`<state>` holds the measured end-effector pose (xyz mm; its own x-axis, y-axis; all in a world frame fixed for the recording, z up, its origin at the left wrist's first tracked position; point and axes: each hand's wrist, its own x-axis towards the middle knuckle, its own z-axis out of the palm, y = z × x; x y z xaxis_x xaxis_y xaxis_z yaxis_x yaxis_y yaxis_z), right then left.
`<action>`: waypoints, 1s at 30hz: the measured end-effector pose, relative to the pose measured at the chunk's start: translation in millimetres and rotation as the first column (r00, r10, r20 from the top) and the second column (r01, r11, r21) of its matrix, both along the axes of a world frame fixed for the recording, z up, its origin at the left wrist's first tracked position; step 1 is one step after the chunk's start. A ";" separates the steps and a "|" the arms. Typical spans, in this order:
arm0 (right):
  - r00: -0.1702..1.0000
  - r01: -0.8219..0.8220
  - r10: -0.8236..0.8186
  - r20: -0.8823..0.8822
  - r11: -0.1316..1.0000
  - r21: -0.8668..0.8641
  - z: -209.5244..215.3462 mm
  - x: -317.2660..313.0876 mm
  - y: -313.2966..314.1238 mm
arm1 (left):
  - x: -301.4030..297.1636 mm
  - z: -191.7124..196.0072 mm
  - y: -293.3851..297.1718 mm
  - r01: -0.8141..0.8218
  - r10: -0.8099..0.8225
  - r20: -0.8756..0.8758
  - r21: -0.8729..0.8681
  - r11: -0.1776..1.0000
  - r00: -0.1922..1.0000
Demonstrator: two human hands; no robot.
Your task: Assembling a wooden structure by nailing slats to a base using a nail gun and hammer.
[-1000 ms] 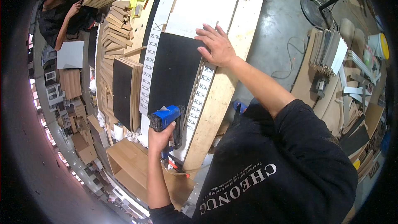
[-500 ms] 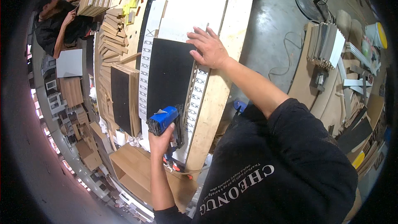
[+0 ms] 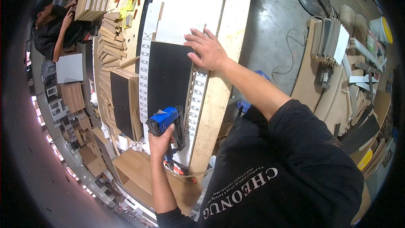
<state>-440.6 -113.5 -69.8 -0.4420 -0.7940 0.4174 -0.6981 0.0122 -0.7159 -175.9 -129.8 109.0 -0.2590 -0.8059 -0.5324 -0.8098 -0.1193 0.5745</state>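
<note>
My left hand (image 3: 160, 140) is wrapped round the grip of a blue and black nail gun (image 3: 165, 119), which stands over the near end of a black panel (image 3: 169, 71). A light wooden strip (image 3: 191, 80) runs along the panel's right edge. Flat and with fingers spread, my right hand (image 3: 206, 50) rests at the panel's far right corner, over the edge of the strip. White strips with printed marks (image 3: 144, 71) lie on both sides of the panel. Whether the gun's nose touches the panel or strip I cannot tell.
On the left stand stacked black-faced boards (image 3: 122, 101) and a pile of wooden strips (image 3: 110, 42). A wooden box (image 3: 139, 164) is near the bench end. A co-worker (image 3: 50, 29) handles stacked panels (image 3: 93, 0). A cable (image 3: 289, 55) crosses the floor at right.
The view has shifted slightly, so the bench and panel appear further left. Both hands keep about the same places on the work. More of a blue shoe shows beneath my right arm.
</note>
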 end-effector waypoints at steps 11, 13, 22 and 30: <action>1.000 0.003 -0.003 0.005 1.000 0.016 0.0 -0.1 0.7 | -1.3 0.8 -2.7 0.013 -0.014 0.066 0.005 1.000 0.998; 1.000 0.012 -0.012 -0.010 1.000 0.028 -1.9 -0.6 1.1 | -6.1 2.4 -1.4 0.024 -0.023 0.111 -0.001 1.000 0.994; 0.999 -0.002 0.003 0.036 1.000 -0.008 -0.4 -1.4 1.6 | -19.2 1.1 -2.9 0.030 -0.032 -0.058 -0.034 0.999 0.998; 0.999 -0.008 0.008 0.046 1.000 -0.010 1.0 -0.3 0.6 | -18.1 -6.5 -12.9 0.035 -0.035 -0.047 -0.005 0.999 0.998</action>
<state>-440.9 -112.9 -68.8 -0.4548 -0.7936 0.4041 -0.6642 0.0000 -0.7476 -194.0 -142.7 102.6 -0.3122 -0.7982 -0.5152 -0.7852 -0.0885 0.6129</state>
